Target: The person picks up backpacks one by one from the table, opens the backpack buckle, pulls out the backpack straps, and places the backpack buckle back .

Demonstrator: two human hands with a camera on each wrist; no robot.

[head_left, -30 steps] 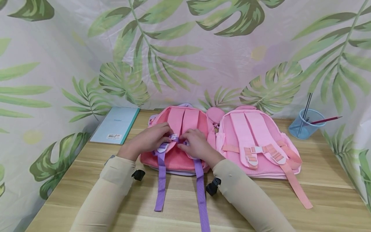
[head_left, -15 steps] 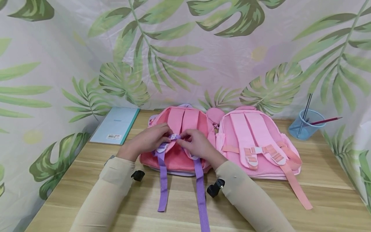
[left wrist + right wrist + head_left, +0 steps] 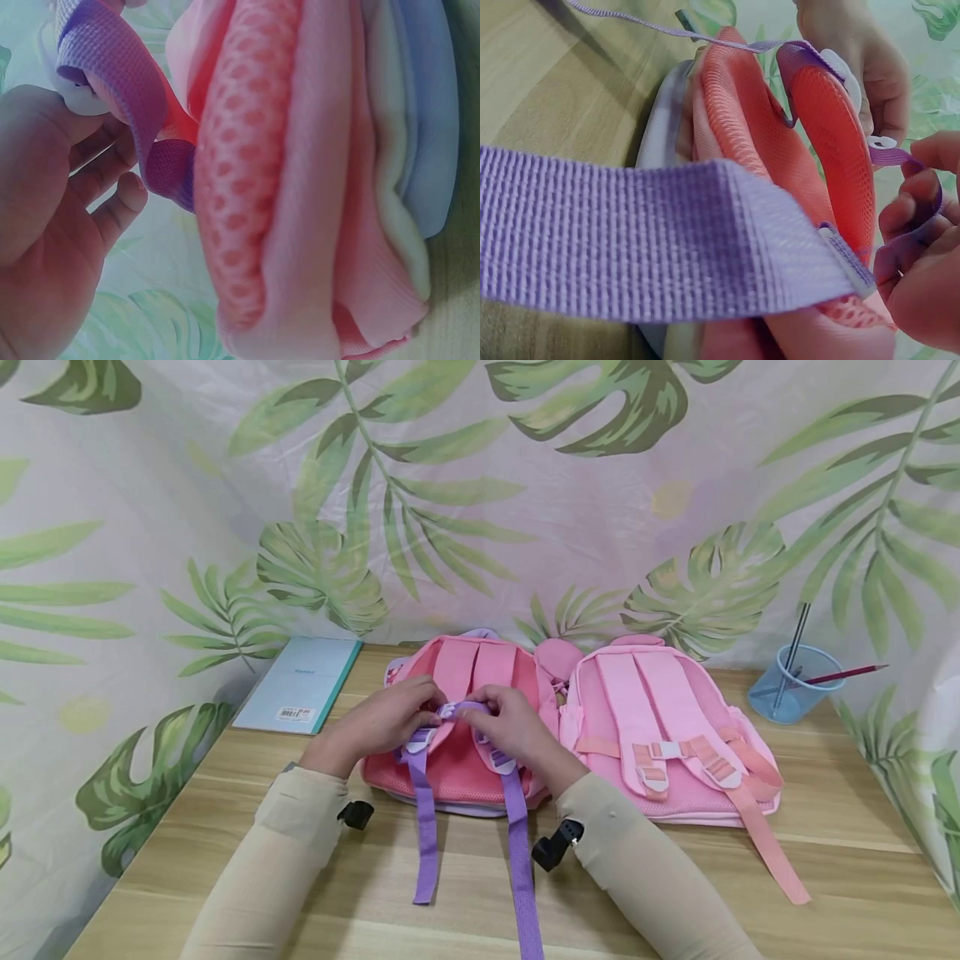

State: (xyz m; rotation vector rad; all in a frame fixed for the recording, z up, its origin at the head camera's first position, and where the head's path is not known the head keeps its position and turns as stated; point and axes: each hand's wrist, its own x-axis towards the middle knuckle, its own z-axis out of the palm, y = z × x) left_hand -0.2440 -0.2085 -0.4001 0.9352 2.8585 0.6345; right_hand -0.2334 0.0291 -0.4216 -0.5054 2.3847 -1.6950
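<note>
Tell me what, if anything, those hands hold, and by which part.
A purple cross-strap: the right hand pinches it just right of the white buckle; the left hand seems to pinch the buckle's left end.

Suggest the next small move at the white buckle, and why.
Probably have the right hand gently draw the purple strap away from the buckle while the left hand steadies it: both hands are already placed, and the strap curves loosely into the right hand instead of running straight.

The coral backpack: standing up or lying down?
Lying down: the coral backpack is flat on the table, its shoulder straps facing up.
</note>
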